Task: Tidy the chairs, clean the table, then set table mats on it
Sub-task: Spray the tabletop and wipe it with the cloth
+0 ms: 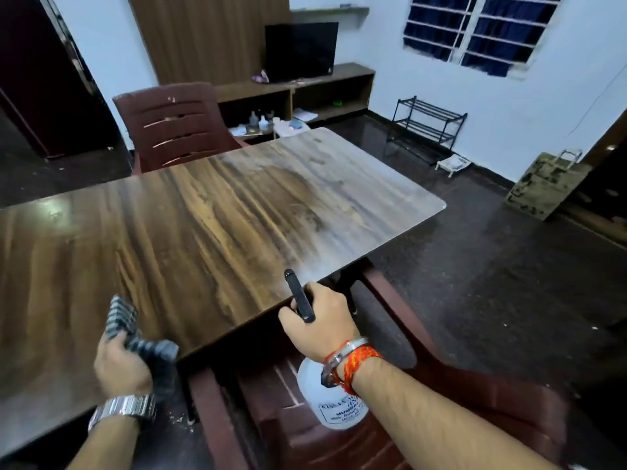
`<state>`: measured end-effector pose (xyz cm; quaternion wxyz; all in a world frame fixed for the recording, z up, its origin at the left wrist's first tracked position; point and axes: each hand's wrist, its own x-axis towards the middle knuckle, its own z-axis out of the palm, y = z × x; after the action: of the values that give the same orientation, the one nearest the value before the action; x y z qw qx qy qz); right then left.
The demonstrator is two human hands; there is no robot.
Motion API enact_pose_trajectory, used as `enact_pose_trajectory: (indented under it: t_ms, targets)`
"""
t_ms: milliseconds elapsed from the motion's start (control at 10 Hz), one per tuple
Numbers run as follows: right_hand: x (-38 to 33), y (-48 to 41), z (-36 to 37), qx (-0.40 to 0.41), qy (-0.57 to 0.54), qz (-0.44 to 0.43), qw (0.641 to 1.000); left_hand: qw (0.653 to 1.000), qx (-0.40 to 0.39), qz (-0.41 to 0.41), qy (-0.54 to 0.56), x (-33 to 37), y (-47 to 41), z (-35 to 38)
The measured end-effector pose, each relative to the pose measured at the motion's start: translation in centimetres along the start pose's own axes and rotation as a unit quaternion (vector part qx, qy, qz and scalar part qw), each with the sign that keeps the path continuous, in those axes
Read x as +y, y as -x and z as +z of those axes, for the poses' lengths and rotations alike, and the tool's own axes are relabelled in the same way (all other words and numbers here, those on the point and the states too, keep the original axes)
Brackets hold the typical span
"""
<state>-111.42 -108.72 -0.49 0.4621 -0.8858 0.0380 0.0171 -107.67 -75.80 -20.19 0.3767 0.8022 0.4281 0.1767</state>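
Table (pixel 190 212): rectangular top with rounded corners, glossy dark wood-grain laminate, streaky brown. Far right part looked pale and hazy, with a fine mist hanging over it just off the nozzle.

Chairs: two in view, both maroon moulded plastic. One chair (pixel 176 127) stood at the far side, slatted back with four horizontal slots, tucked against the table edge. Near chair (pixel 451 395) sat under the near edge, directly below the arms, broad smooth armrests.

Spray bottle (pixel 334 398): one, white translucent plastic, rounded body, printed label partly legible, black trigger head with a long narrow nozzle pointing over the table. It hung just off the near table edge, above the near chair seat.

Cloth (pixel 135 337): one, grey and dark striped, ribbed texture, bunched up, lying over the near edge of the table top.

Right hand (pixel 320 320): closed tight round the bottle's neck and trigger, fingers curled in. Wrist carried a metal bangle and red-orange threads.

Left hand (pixel 118 364): fisted round the cloth, fingers wrapped, at the table's near edge. Metal link watch (pixel 124 410) on that wrist.

Background: one dark screen (pixel 300 50) on a low wooden shelf unit, one black two-tier metal rack (pixel 429 122) by the wall, dark glossy speckled floor.
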Motion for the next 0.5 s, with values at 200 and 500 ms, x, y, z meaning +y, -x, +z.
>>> enact_pose_trajectory:
  t_ms: [200,500]
  targets:
    - [6.1,0.2,-9.8,-0.014,0.000,-0.035,0.999,0.990,-0.031,0.003,0.138,15.3,20.3,-0.3]
    - [11.0,-4.9,-20.2,0.009,0.000,-0.052,0.999,0.985,-0.083,0.032,0.149,26.5,32.7,7.5]
